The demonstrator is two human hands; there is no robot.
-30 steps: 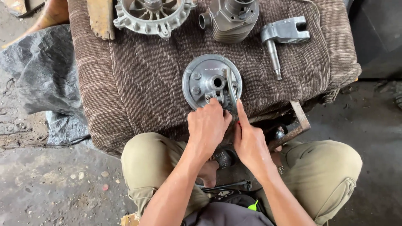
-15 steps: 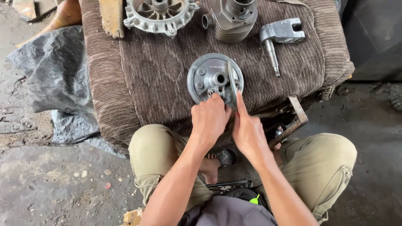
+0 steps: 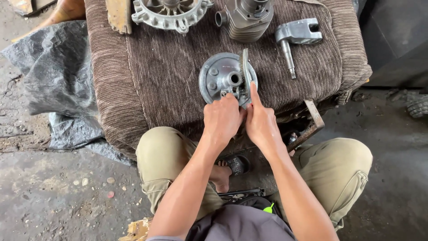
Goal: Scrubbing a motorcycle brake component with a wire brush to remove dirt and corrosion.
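Round metal plate [image 3: 221,79] lies near the front edge of the brown ribbed cushion [image 3: 160,76] | left hand [image 3: 221,119] curled on the plate's near rim | right hand [image 3: 260,119] pressed beside it, forefinger along the curved toothed bar [image 3: 244,71] | finned cylinder [image 3: 246,18] and bracket [image 3: 294,35] behind.

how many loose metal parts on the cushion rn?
4 fully identifiable: round plate under the left hand and right hand; ring-shaped housing top centre; finned cylinder beside it; bracket with shaft at right. More may lie beyond the top edge.
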